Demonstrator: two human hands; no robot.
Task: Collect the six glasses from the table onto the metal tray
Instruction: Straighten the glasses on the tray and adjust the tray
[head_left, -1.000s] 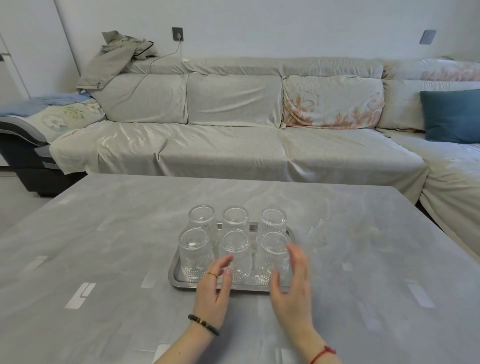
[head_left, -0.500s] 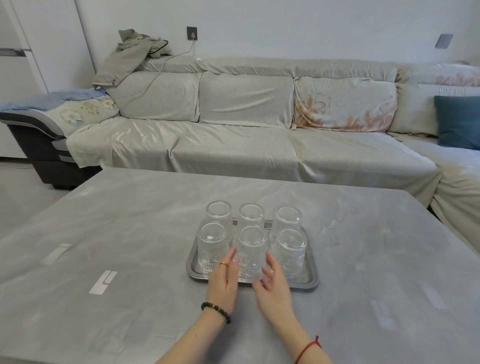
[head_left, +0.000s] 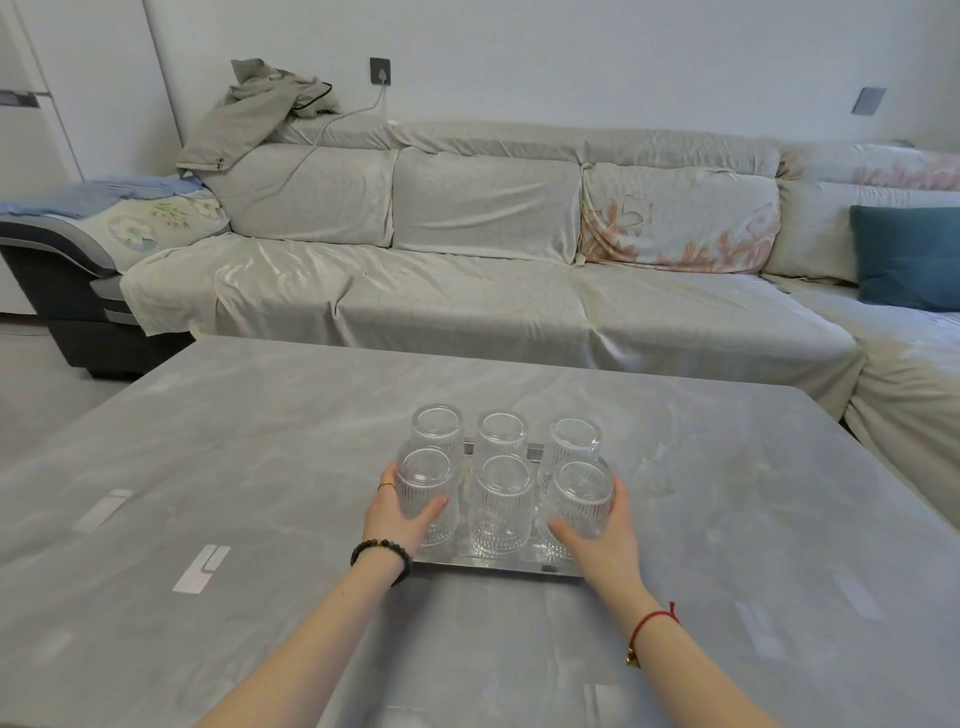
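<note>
Several clear ribbed glasses stand in two rows of three on the metal tray (head_left: 498, 567), mid-table. My left hand (head_left: 392, 522) wraps the front-left glass (head_left: 426, 475), thumb across its near side. My right hand (head_left: 608, 545) wraps the front-right glass (head_left: 582, 496) the same way. Between them the front-middle glass (head_left: 501, 501) is untouched. The back row, left (head_left: 437, 428), middle (head_left: 502, 432) and right (head_left: 574, 437), stands free behind. The tray's left and right rims are hidden by my hands.
The grey marbled table (head_left: 234, 467) spreads wide around the tray. Behind its far edge runs a long covered sofa (head_left: 467, 301) with a blue cushion (head_left: 909, 254) at the right and a jacket (head_left: 260, 109) on its left back.
My hands moved apart from in front of the middle glass and closed around the front-left and front-right glasses. The camera view shifted a little to the left.
</note>
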